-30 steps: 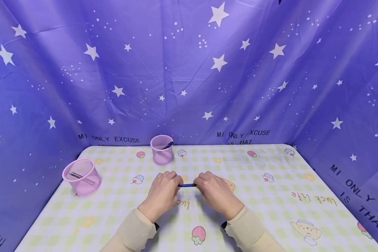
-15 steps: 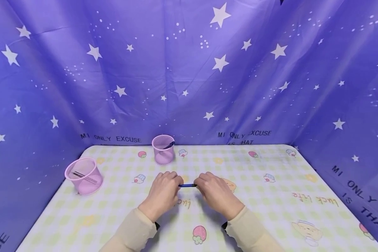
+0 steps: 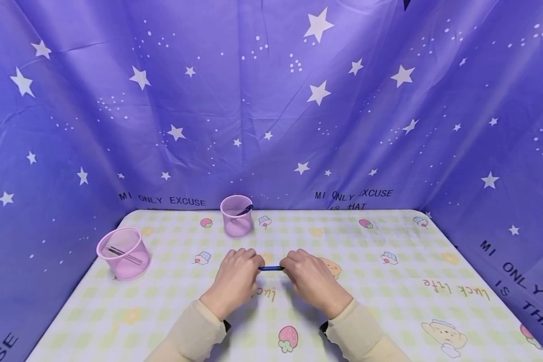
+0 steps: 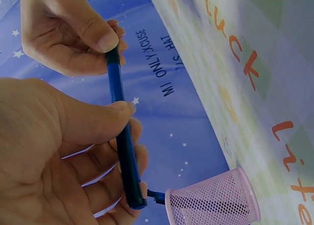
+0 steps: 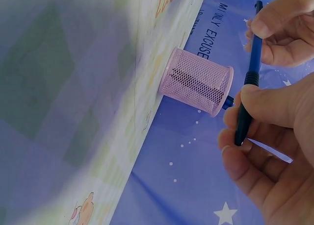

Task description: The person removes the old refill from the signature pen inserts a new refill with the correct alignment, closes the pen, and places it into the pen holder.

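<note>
Between the two hands a blue pen point(image 3: 270, 268) is held level above the table. My left hand point(image 3: 237, 275) pinches its rear end with thumb and fingers; the left wrist view shows the blue barrel point(image 4: 128, 156) crossing the fingers. At the other end my right hand point(image 3: 314, 279) pinches the dark ribbed grip, and the dark tip point(image 5: 242, 129) shows past the thumb in the right wrist view. Beyond the hands stands a pink mesh pen cup point(image 3: 237, 223) with a dark blue pen point(image 3: 246, 210) leaning in it.
A second pink mesh cup point(image 3: 125, 259), at the left, has thin dark sticks point(image 3: 122, 253) lying slanted inside. The table wears a checked, cartoon-printed cloth point(image 3: 353, 322). Purple star-patterned curtains point(image 3: 271, 100) enclose the back and both sides.
The head view has shifted slightly, so the cups and cloth appear a little further right. Both hands keep the same hold on the pen.
</note>
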{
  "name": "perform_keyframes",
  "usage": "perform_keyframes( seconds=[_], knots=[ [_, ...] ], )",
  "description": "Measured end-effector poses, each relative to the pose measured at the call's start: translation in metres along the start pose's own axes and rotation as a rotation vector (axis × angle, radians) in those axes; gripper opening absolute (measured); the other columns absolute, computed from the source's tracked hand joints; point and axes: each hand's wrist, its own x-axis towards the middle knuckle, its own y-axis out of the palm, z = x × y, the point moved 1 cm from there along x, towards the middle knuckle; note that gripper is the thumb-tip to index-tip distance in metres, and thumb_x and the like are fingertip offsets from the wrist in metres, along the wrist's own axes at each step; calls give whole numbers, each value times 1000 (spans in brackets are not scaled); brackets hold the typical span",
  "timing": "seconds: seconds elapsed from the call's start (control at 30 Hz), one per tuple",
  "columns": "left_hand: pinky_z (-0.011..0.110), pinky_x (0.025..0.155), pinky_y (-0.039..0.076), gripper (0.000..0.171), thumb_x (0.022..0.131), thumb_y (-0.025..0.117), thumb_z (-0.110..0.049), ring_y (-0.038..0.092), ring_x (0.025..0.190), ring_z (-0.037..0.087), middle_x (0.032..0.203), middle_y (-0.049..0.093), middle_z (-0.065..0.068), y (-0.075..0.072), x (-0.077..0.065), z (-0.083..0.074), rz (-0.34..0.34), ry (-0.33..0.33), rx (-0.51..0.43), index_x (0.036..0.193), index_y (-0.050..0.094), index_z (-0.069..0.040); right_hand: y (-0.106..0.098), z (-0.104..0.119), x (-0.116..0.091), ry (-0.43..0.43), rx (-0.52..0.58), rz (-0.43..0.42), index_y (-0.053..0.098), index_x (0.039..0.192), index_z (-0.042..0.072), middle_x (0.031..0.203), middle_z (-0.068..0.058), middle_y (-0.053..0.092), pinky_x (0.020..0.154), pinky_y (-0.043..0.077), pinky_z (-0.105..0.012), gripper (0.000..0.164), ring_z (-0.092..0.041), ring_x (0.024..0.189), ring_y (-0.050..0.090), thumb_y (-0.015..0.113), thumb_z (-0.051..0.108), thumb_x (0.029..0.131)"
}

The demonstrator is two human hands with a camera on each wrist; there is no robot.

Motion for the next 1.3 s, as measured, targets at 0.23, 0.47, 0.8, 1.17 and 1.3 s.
perform_keyframes(
  seconds=[0.23,0.47,0.8,1.17,1.3],
  knots=[
    [30,63,39,10,78,72,-8,55,72,16,79,60,-4,0,0,-1,12,-13,-13,86,70,-14,-1,1,-1,-9,-1,-22,67,85,14,79,7,59,59,47,-26,11,-10,69,53,72,5,80],
    [30,66,41,15,79,73,-12,54,76,17,84,58,-3,3,-2,0,-1,-40,-62,93,69,-14,0,1,0,-3,-14,-18,67,85,14,79,6,59,59,48,-27,10,-11,69,53,72,7,80],
    [31,69,41,29,70,79,-6,51,81,18,87,56,-3,3,-2,-1,-57,-3,-88,95,66,-15,-1,4,-1,0,-29,-3,66,84,14,77,7,57,58,47,-26,11,-10,68,52,72,7,79],
    [29,64,40,25,69,77,-1,50,74,16,80,52,-5,3,-1,-3,-85,14,-98,85,63,-15,-3,7,0,0,-38,-6,64,80,16,72,8,51,54,45,-25,13,-10,65,49,72,6,79],
    [28,63,40,23,70,76,-1,49,73,15,78,52,-6,4,-1,-3,-81,22,-97,84,63,-15,-3,8,0,5,-36,4,64,81,16,73,8,51,54,45,-26,12,-10,65,50,72,7,80]
  ],
)
